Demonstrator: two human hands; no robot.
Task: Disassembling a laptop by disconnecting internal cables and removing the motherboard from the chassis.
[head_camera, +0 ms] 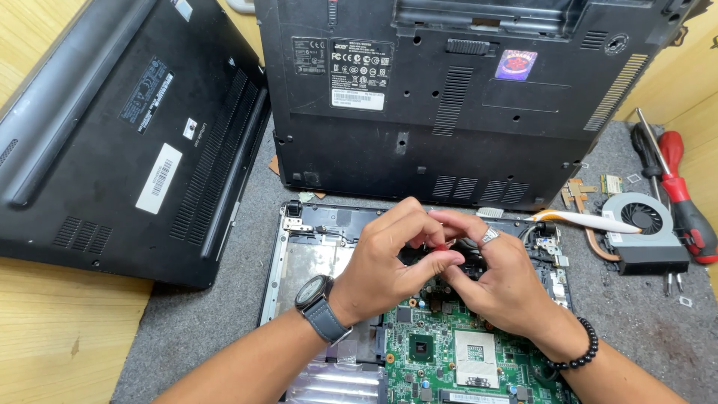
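Both my hands meet over the open laptop chassis [299, 247]. Left hand [385, 258] and right hand [497, 280] are pinched fingertip to fingertip on a small red-tipped part [443, 246] — too hidden to name, and I cannot tell which hand bears it.

Directly under the pinch lies the green motherboard [449, 352], bare, with its empty CPU socket [476, 357] nearer my wrists.

Risk, as I judge it: the part slips and drops among the board components, or a ring or the bead bracelet [580, 348] scrapes the board.

Beyond the grip stands an upturned black laptop base [464, 97]; a second one [127, 135] lies left of it. Right of the grip: a cooling fan with copper heat pipe [643, 224] and a red-handled screwdriver [684, 202].
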